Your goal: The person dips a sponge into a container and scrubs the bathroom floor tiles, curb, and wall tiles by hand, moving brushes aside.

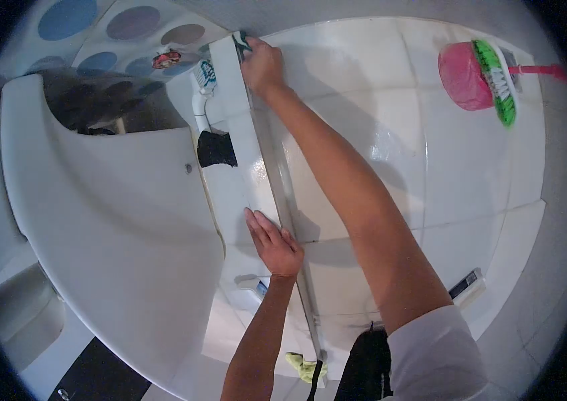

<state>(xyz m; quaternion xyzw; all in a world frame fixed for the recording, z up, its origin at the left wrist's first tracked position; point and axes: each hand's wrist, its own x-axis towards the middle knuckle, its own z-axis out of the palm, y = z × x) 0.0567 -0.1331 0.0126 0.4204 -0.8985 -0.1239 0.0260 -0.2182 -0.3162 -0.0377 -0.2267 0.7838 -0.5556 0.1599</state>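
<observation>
My left hand (275, 248) lies flat on the white ledge (253, 177), palm down with its fingers stretched out. At the far end of this ledge, my right hand (263, 67) is closed around a dark green and white item (241, 43), partly hidden by the fingers. A black patch (217, 148) and a toothpaste-like tube (206, 77) are near the ledge, between it and the sink. Just beside my left wrist sits a white and blue object (254, 286), partly covered by the forearm.
A white sink (123, 220) fills the left side. On the tiled floor (363, 134) at the upper right are a pink dustpan-like item (462, 75) and a green-bristled brush (496, 83). A yellow-green cloth (305, 366) and a white box (468, 287) lie lower down.
</observation>
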